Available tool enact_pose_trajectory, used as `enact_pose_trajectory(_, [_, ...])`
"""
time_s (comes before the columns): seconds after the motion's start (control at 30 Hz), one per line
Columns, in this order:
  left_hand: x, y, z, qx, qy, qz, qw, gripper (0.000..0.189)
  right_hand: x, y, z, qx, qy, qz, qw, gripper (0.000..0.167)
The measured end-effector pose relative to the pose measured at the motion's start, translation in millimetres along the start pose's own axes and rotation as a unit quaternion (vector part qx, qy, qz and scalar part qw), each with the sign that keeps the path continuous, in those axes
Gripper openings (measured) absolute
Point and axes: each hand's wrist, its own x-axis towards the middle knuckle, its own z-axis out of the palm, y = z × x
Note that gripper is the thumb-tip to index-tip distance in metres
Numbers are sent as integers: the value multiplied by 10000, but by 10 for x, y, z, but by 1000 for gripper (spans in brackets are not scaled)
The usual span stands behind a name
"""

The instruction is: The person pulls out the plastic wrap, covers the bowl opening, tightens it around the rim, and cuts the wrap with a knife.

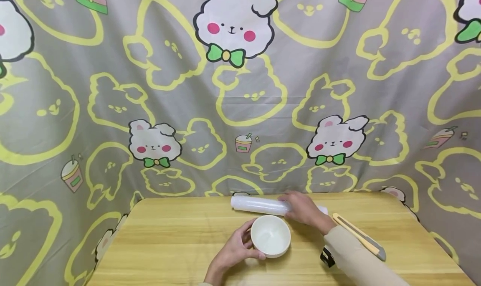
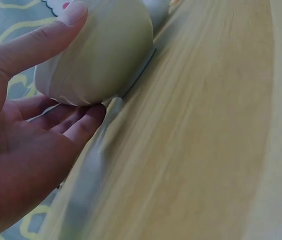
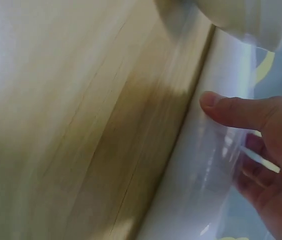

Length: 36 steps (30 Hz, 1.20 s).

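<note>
At my far left hangs a grey curtain [image 1: 41,89] with yellow animal outlines, which runs on behind everything to the right side. On it, a white rabbit print [image 1: 154,142] with pink cheeks and a green bow shows above the left part of the wooden table [image 1: 169,240].

Next comes my left hand [image 1: 236,247], reaching in from the near edge. It is partly closed around the left side of a pale, round bowl [image 1: 270,236]: my thumb lies along the near side, and my fingers curl against the far left side and low near its base. The bowl's mouth faces up, near the middle of the table; I cannot tell whether its base sits flat on the wood.

Just beyond the bowl, a shiny white roll [image 1: 259,204] lies crosswise near the table's back edge, its left end reaching past the bowl's left rim. Farther right along it is my right hand [image 1: 303,209], partly closed over the roll, the thumb on the near face and the fingers bent round the far side. The roll's right end shows past my wrist.

Nearer me, a small black object [image 1: 327,256] sits against my beige right sleeve [image 1: 358,261]; I cannot tell what it is. Last, just beyond the sleeve, a yellow and grey cutter [image 1: 360,237] lies slantwise on the table, its yellow tip near the roll's right end.
</note>
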Motion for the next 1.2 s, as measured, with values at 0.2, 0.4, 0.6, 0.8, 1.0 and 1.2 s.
enact_pose_trajectory(0.2, [44, -12, -34, -94, -145, -54, 9998, 98, 67, 33, 102, -85, 140, -153, 9997, 55])
enact_pose_trajectory(0.4, [97, 9, -60, -42, -230, -150, 9996, 97, 73, 51, 247, -122, 386, -258, 9988, 51])
enact_pose_trajectory(0.6, [165, 20, -74, -51, -226, -196, 9995, 95, 105, 67, 292, -242, 766, -518, 9954, 45])
enact_pose_trajectory(0.8, [266, -8, -98, -78, -263, -261, 9993, 96, 122, 106, 328, -245, 989, -575, 9931, 48])
enact_pose_trajectory(1.0, [309, -18, -170, -85, -474, -217, 9986, 102, 122, 107, 286, 19, 692, -539, 9961, 52])
enact_pose_trajectory(1.2, [314, 109, -305, 15, -841, -81, 9964, 111, 62, 147, 175, 311, 612, -462, 9966, 51])
